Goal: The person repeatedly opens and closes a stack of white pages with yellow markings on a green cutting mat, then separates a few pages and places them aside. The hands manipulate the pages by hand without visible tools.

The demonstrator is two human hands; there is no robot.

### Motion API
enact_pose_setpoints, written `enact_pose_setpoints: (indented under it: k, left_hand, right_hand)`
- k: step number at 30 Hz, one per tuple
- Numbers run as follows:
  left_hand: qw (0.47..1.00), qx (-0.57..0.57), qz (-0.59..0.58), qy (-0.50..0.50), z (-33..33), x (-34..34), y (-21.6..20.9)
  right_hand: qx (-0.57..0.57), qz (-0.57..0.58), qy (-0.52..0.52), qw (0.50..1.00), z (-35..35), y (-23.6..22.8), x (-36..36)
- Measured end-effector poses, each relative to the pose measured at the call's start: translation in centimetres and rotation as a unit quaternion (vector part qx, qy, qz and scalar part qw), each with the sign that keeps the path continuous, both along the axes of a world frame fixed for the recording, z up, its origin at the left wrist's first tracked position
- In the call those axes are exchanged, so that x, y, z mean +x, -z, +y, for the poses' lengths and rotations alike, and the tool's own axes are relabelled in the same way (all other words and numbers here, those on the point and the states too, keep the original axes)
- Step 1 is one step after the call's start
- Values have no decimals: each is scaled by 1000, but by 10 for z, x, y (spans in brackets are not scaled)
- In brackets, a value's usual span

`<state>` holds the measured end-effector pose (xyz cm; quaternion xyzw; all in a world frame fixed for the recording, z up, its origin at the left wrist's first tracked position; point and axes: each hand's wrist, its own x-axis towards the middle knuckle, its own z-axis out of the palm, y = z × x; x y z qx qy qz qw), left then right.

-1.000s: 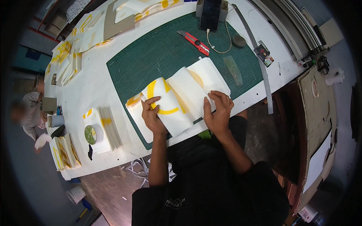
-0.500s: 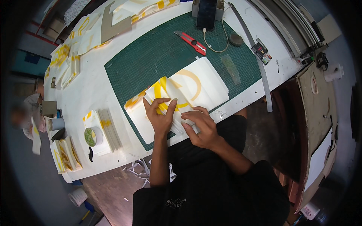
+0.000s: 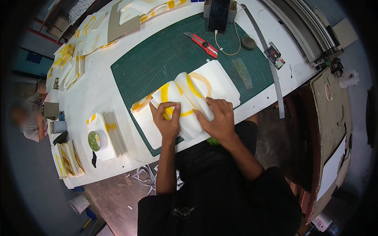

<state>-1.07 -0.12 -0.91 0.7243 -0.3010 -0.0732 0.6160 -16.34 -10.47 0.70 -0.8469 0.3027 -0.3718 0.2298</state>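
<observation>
A white paper sheet with a yellow curved band (image 3: 164, 95) lies bent into a soft fold over a stack of similar sheets (image 3: 223, 76). My left hand (image 3: 167, 121) is closed on the left part of this sheet, thumb and index finger together. My right hand (image 3: 219, 118) pinches the raised right flap along its edge, with the thumb below and the fingers curled above. Under the papers lies a green cutting mat (image 3: 153, 65). Farther off on it rests a red utility knife (image 3: 204, 44).
A phone (image 3: 217, 15) with a white cable stands at the back of the mat. A metal ruler (image 3: 271, 63) crosses the right side. Tape (image 3: 96, 140) sits on a paper stack at left. More yellow-printed sheets (image 3: 71, 65) lie far left. Another person (image 3: 33, 122) sits beyond.
My right hand has moved right and slightly up, gripping the flap, which now rises in a curl. My left hand stays nearly in place. The person at far left has shifted.
</observation>
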Motion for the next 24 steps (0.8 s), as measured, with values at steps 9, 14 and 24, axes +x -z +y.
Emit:
enact_pose_setpoints:
  k: [9, 14, 24]
  left_hand:
    - [1000, -19, 24, 0, 5, 5, 8]
    - [1000, -3, -23, 20, 0, 1, 1]
    - [999, -16, 39, 13, 4, 6, 14]
  right_hand:
    - [91, -26, 32, 995, -5, 3, -8]
    - [27, -55, -41, 997, 18, -10, -4]
    - [-41, -56, 52, 996, 6, -2, -19]
